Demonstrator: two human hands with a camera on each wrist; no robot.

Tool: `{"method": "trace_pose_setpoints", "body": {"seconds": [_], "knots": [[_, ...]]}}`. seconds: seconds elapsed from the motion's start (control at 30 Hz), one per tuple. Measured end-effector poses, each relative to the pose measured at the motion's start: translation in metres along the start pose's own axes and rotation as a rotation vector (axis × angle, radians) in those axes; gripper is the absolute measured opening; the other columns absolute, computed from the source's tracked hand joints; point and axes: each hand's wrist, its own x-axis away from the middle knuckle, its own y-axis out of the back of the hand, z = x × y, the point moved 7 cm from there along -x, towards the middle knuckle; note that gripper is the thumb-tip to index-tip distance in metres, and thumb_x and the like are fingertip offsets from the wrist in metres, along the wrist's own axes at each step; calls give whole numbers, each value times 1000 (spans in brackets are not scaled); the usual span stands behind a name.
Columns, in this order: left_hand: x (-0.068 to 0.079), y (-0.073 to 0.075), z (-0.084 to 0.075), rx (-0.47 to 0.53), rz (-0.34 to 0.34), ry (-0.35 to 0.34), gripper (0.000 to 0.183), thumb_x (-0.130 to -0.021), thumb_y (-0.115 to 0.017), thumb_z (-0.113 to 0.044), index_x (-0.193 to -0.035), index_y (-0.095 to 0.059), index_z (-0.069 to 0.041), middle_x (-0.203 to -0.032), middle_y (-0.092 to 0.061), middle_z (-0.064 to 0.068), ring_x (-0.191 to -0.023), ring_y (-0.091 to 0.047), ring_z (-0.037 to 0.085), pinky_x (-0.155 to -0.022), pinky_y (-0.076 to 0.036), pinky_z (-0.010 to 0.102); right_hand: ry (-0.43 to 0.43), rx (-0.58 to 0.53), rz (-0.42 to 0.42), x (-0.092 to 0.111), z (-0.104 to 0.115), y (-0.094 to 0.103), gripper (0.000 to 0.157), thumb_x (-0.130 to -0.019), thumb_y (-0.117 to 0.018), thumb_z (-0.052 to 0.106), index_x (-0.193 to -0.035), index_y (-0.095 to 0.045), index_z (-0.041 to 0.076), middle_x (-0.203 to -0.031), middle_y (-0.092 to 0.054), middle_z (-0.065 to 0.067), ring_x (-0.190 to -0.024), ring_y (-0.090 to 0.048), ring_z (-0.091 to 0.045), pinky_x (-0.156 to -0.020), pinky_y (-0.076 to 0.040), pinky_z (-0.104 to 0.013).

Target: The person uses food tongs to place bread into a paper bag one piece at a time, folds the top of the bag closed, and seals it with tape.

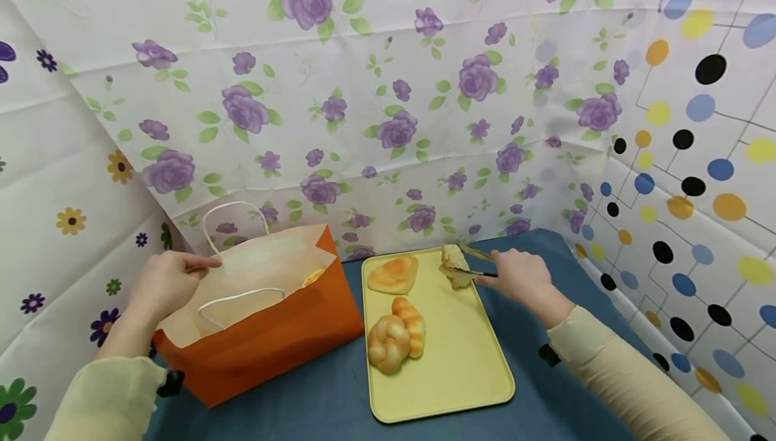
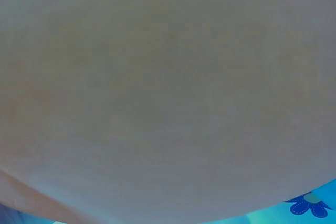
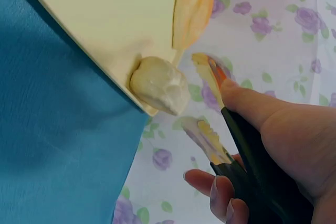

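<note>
Pale green sleeve (image 1: pixel 109 394), left, cut off by the lower edge; black band at its cuff, part shown. Left wrist view: mostly one blurred greyish surface, not identifiable; a blue printed flower (image 2: pixel 310 205) at lower right.

Left hand (image 1: pixel 166 286): pinching the rim of the bag near a handle; most of the fingers hidden behind the hand.

Orange paper bag with pale inside and two white cord handles (image 1: pixel 273 353): standing, mouth open. Contents: one yellow-orange piece (image 1: pixel 312 277), mostly hidden by the front wall; bottom of the bag not visible.

Rectangular pale yellow tray with rounded corners (image 1: pixel 455 353), right of the bag, on a blue cloth (image 1: pixel 533 387). Contents: at far left, a flat triangular golden bread (image 1: pixel 394 275); nearer, a round braided brown bun (image 1: pixel 388 345), partly covering an elongated ridged bread (image 1: pixel 414 326); at the far right corner, a lumpy cream roll (image 3: pixel 160 85), lapping over the rim.

Tongs with black handles and yellowish tips (image 3: pixel 252 161): arms apart, tips by the cream roll; contact cannot be told.

Right hand (image 1: pixel 518 276): grasping the tongs.

Right sleeve (image 1: pixel 630 360): pale, cut off below.
</note>
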Motion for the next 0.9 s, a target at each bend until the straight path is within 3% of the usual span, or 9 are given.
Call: {"method": "trace_pose_setpoints", "body": {"seconds": [0.27,0.4,0.57,0.7,0.9], "knots": [[-3,-2,1,-24,-19,-8,31,-106,-59,-10,-129,-80,-9,-127,-69,33,-97,-66,42,-67,-53,39,21,59,-52,2,15,-5,67,-94,-73,62,-127,-71,4,-61,-54,-4,-46,-52,-19,-44,-46,-35],[-3,-2,2,-23,-21,-2,31,-106,-59,-10,-129,-79,-9,-126,-69,32,-94,-65,39,-65,-50,37,37,117,-101,4,23,-7,66,-93,-76,61,-125,-72,3,-53,-47,-3,-41,-47,-17,-41,-41,-32],[-2,-2,1,-18,-30,-1,32,-106,-58,-10,-129,-79,-8,-117,-72,29,-79,-60,32,-60,-44,36,48,197,-142,5,31,-8,69,-91,-79,59,-126,-73,0,-51,-43,-2,-40,-44,-14,-40,-40,-30],[-1,-4,0,-26,-32,-1,32,-106,-57,-9,-129,-79,-8,-112,-72,28,-71,-54,29,-58,-41,37,41,207,-126,3,37,-11,63,-90,-83,52,-122,-75,-1,-56,-46,-3,-42,-47,-14,-42,-45,-32],[-3,-1,-1,-34,-50,-8,32,-105,-57,-10,-129,-79,-8,-127,-68,33,-92,-63,42,-66,-49,42,62,308,-158,-2,46,-13,58,-87,-85,52,-114,-76,1,-64,-50,-7,-45,-47,-15,-43,-46,-32]]}}
